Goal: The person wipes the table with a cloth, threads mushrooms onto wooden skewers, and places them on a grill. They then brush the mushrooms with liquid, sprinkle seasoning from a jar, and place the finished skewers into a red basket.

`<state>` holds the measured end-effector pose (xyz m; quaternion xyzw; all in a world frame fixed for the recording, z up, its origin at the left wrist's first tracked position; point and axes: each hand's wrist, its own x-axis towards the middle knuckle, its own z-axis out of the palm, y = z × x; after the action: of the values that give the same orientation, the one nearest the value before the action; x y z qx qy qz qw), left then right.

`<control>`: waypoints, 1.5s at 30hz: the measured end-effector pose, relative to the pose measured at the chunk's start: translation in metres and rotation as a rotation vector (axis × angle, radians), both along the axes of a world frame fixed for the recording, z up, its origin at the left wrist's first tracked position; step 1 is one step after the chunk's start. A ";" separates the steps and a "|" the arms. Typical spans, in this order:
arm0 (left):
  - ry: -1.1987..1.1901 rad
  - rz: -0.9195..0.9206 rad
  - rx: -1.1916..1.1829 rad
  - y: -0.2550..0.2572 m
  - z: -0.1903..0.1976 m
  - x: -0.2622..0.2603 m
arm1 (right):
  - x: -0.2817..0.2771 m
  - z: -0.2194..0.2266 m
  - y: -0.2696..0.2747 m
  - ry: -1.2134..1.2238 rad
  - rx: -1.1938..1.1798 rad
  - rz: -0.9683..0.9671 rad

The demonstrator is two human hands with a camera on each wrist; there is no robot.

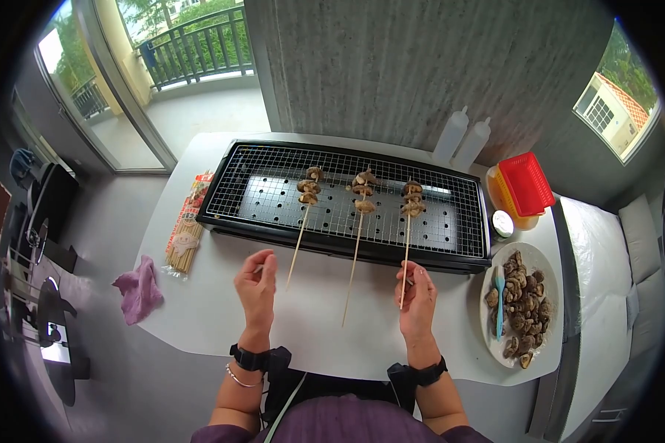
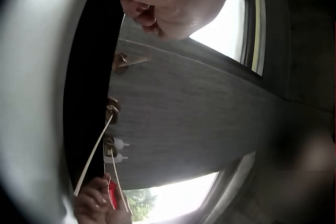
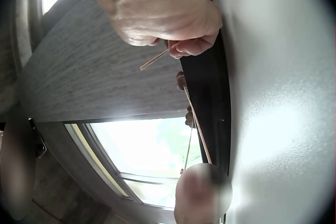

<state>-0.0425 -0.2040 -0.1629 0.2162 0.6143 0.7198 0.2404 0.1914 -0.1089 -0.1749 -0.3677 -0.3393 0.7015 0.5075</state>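
Observation:
Three skewers of brown mushrooms lie across the wire rack of a black grill (image 1: 273,235), their bare ends reaching over its front edge. My right hand (image 1: 417,299) pinches the stick of the right skewer (image 1: 407,247); in the right wrist view the stick's end (image 3: 152,60) pokes out past the curled fingers. The middle skewer (image 1: 357,251) rests untouched between my hands. My left hand (image 1: 256,292) hovers in front of the grill, left of the left skewer (image 1: 296,247), fingers loosely curled and holding nothing.
A white plate (image 1: 488,325) of mushrooms with a blue brush (image 1: 500,303) stands on the right. Behind it are a small jar (image 1: 502,224), a red basket (image 1: 525,184) and two squeeze bottles (image 1: 451,133). Packaged skewers (image 1: 185,236) and a purple cloth (image 1: 138,291) lie left.

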 end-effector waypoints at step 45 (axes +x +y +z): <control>-0.143 -0.618 -0.211 0.027 -0.008 0.061 | -0.002 0.002 0.001 -0.001 -0.009 -0.013</control>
<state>0.0183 -0.1767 -0.1707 0.3150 0.5725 0.5586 0.5108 0.1892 -0.1083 -0.1730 -0.3722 -0.3341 0.6996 0.5103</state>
